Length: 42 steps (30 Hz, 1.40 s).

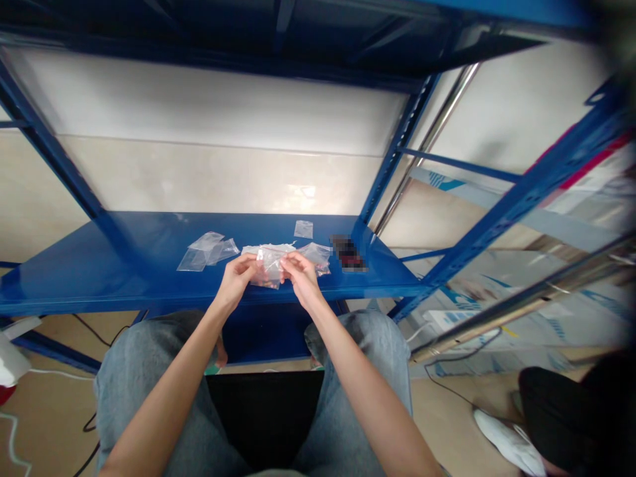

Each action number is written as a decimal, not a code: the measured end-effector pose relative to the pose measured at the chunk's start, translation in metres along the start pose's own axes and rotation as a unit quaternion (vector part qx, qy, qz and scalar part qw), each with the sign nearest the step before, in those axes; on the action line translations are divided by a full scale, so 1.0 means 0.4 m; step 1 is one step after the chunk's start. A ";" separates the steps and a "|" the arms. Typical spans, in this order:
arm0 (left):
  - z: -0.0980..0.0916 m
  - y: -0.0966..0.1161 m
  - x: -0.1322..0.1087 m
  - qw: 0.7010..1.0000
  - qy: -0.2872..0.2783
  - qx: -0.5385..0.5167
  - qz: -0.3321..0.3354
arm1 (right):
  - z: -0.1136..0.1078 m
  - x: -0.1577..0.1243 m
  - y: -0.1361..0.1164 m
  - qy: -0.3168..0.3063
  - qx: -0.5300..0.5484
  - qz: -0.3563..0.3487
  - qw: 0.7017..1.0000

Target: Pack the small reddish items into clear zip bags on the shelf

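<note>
Between my two hands is a small clear plastic bag (269,267), held above the front part of the blue shelf (139,265). My left hand (241,270) pinches its left side, and my right hand (299,268) pinches the right side. Small reddish bits show through the plastic low in the bag, too small to name. Behind it, partly covered, lies white crumpled material (293,247). Close to my right hand rests another clear bag (317,253) with reddish bits at its lower edge. Several flat clear bags (195,259) overlap to the left.
A single clear bag (303,229) lies farther back. At the right is a dark, blurred-out rectangular object (349,254). Blue uprights (402,142) and an upper shelf (223,46) frame the space. Another person's white shoe (507,440) shows at lower right.
</note>
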<state>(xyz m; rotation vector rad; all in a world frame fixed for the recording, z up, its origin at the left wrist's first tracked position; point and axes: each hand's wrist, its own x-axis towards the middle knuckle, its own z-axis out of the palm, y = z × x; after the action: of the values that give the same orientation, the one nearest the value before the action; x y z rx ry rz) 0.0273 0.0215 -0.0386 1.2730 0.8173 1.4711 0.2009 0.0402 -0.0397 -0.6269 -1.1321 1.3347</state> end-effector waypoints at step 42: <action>0.063 -0.007 -0.028 0.996 0.018 0.070 0.060 | 0.047 -0.033 -0.013 -0.007 -0.095 -0.015 0.995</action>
<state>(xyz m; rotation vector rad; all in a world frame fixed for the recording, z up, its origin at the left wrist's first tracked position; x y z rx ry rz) 0.0522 0.0090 -0.0390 1.4247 0.8932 1.5575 0.1882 0.0220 -0.0315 -0.7373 -1.2861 1.2165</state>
